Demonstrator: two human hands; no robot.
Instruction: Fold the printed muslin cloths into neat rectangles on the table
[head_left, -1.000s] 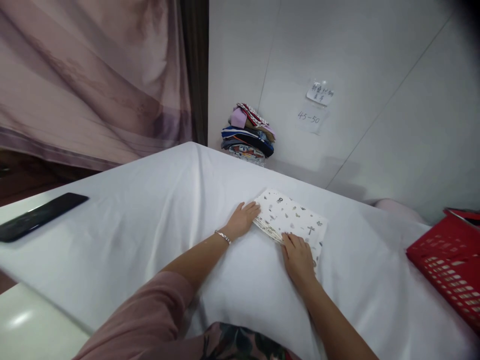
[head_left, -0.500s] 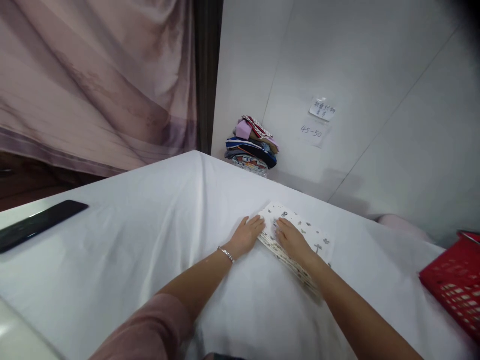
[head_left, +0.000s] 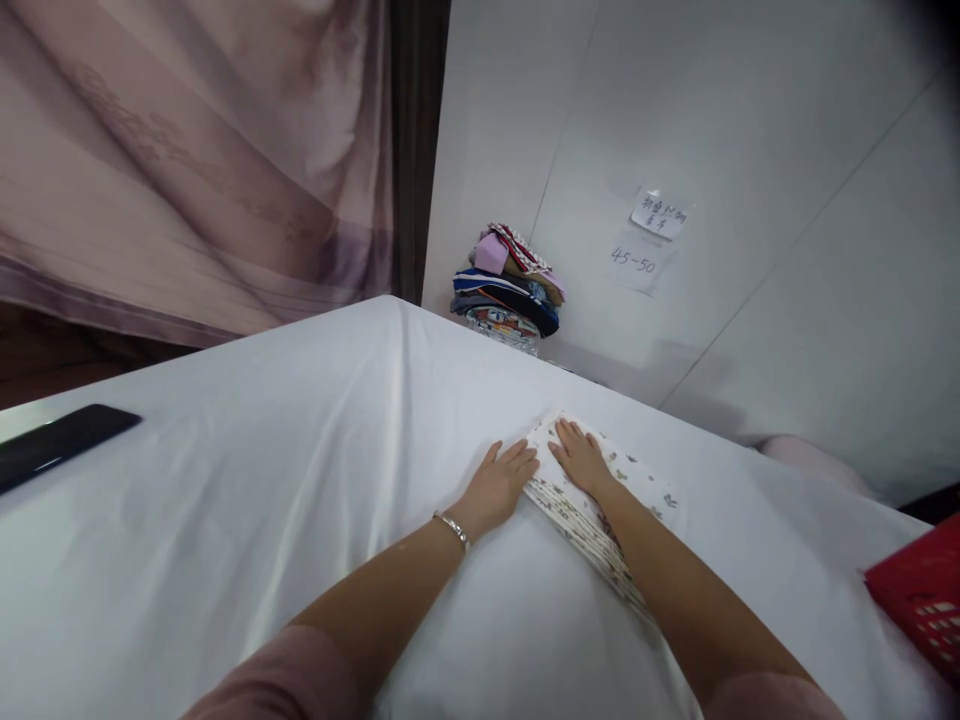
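A folded white cloth with small dark prints (head_left: 646,482) lies on the white-covered table (head_left: 300,480). My right hand (head_left: 579,457) rests flat on top of it near its far left corner, fingers stretched out. My left hand (head_left: 501,484), with a silver bracelet on the wrist, lies flat on the table against the cloth's left edge, fingers spread and touching the fold.
A pile of folded coloured clothes (head_left: 508,288) sits beyond the table's far corner by the wall. A black phone (head_left: 56,448) lies at the left edge. A red plastic basket (head_left: 921,606) stands at the right. A curtain (head_left: 187,160) hangs at the left.
My right hand has slid from the cloth's near edge up across its top to the far left corner. The left hand stayed at the cloth's left edge. The view shifted slightly.
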